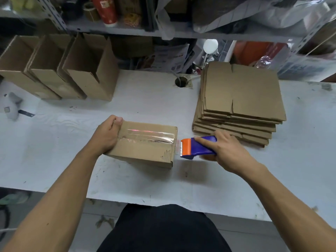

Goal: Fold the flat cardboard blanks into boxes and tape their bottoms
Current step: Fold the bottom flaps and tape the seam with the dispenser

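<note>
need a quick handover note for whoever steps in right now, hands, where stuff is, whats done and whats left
Left hand grips the left end of the box, bottom up on the table.
Right hand holds the tape dispenser just off the box's right end.
Done: tape strip runs along the bottom seam; three folded boxes stand at far left.
Left: cut or tear the tape off, set this box aside, then fold and tape the stack of flat blanks on the right.

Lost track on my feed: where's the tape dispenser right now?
In the head view, the tape dispenser is right of centre, held by the right hand at the right end of the taped box, just before the stack of flat blanks.
</note>
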